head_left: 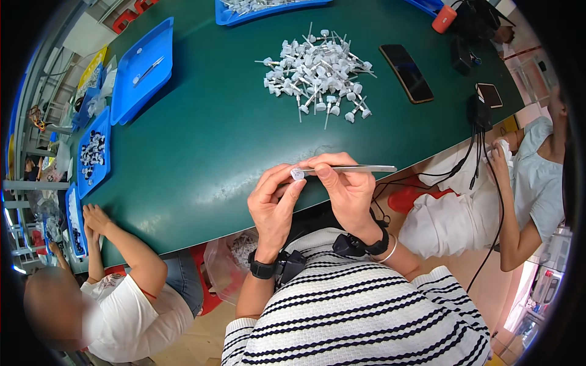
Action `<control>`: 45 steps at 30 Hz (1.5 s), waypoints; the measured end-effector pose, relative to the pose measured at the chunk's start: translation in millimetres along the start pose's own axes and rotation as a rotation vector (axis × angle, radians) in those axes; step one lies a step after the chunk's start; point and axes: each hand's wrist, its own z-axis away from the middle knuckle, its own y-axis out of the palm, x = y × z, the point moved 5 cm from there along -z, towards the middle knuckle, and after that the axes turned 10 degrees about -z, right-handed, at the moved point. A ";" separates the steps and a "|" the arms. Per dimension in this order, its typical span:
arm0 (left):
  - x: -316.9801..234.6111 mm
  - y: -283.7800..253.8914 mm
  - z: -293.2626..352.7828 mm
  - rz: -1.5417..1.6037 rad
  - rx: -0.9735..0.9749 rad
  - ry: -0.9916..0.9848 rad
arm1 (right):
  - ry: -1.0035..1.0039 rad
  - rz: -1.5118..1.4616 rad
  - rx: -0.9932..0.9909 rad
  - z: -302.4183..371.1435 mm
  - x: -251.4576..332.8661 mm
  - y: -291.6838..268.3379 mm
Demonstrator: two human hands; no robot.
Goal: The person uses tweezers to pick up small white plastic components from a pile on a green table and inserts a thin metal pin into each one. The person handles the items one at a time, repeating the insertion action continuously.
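Over the near edge of the green table, my left hand (270,204) pinches a small round white plastic part (297,174) between thumb and fingertips. My right hand (351,194) is closed around slim metal tweezers (375,168), whose broad end sticks out to the right. The tweezers' tip reaches the white part; whether it grips the part is too small to tell. Farther up the table lies a loose pile of white-capped parts with thin metal stems (320,70).
Right of the pile rests a black phone (406,73). Blue trays (131,91) line the left side, one holding black and white parts. Cables (467,158) hang over the right edge. A person (131,293) sits at left, another (531,177) at right. Below is a clear plastic bag (221,265).
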 end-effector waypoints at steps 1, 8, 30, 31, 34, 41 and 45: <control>-2.7 1.2 -0.6 -0.035 -0.005 0.022 | -0.009 0.007 0.000 -0.5 1.0 -0.4; -8.1 3.4 -0.6 -0.157 -0.029 0.063 | -0.036 0.024 0.024 -1.0 4.4 0.2; -10.4 5.0 1.4 -0.175 -0.014 0.068 | -0.048 0.188 0.057 1.0 10.1 -3.1; -11.0 5.5 1.6 -0.171 -0.014 0.066 | -0.072 0.192 0.044 -0.1 11.1 -2.3; -11.0 6.0 1.4 -0.169 -0.014 0.066 | -0.082 0.218 0.033 -1.8 16.1 -1.4; -9.6 8.2 -0.3 -0.144 0.014 0.053 | -0.148 0.258 0.048 -5.7 18.7 -1.2; -5.7 7.2 -1.5 -0.034 0.041 -0.001 | -0.144 0.282 0.069 -7.2 19.0 -2.3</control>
